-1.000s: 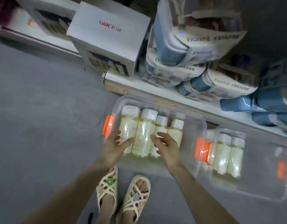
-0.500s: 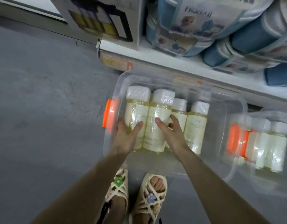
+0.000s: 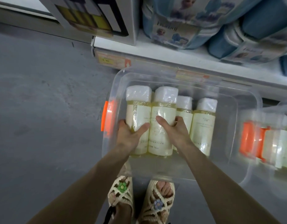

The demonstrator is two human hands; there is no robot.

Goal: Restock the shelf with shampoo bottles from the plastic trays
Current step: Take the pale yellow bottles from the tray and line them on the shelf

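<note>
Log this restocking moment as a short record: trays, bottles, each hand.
near tray: clear plastic tray, orange handle, on the floor below the white shelf
bottles inside: four pale yellow shampoo bottles with white caps, lying side by side
left hand: grips leftmost bottle
right hand: grips second bottle from left
other tray: second clear tray at right, blurred, holds more bottles

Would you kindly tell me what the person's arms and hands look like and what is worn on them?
The left arm and right arm are bare, with no sleeves in view. The left hand and right hand have no gloves, and no watch, bracelet or ring shows. The feet wear cream woven sandals, one with a green flower, the other bluish.
</note>
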